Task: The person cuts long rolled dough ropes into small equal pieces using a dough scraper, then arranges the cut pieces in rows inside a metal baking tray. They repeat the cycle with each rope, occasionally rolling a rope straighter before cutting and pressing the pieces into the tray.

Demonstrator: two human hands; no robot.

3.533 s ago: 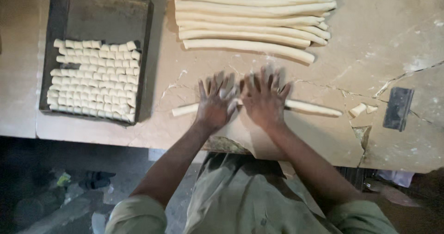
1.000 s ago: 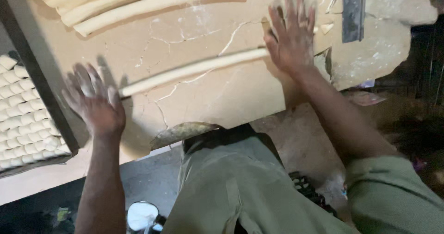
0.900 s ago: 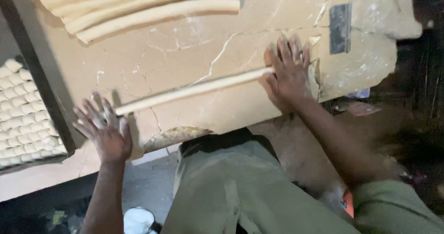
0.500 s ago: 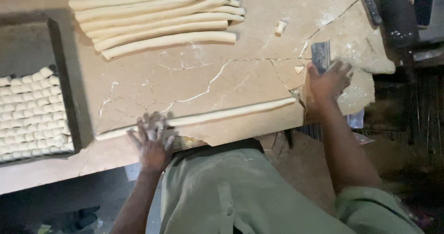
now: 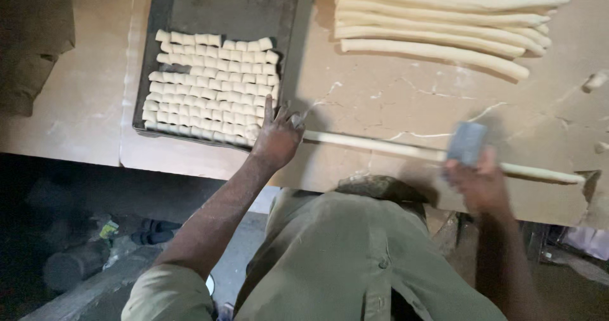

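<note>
A long thin rope of dough (image 5: 393,148) lies across the front of the stone worktop (image 5: 406,99). My left hand (image 5: 277,137) rests flat on the rope's left end, fingers spread, right beside a dark tray (image 5: 222,4). My right hand (image 5: 477,178) holds a flat grey metal scraper (image 5: 467,143) upright over the rope, toward its right half. The rope's right end (image 5: 558,176) reaches near the worktop's broken corner.
The tray holds several rows of small cut dough pieces (image 5: 212,86). A stack of thicker dough ropes (image 5: 444,16) lies at the back right. Small dough scraps (image 5: 595,80) sit at the right. The worktop is cracked, and its front edge runs just before my body.
The rope has been rolled longer and thinner. My right hand left the rope, reached to the right and picked up the scraper. My left hand slid to the rope's left end.
</note>
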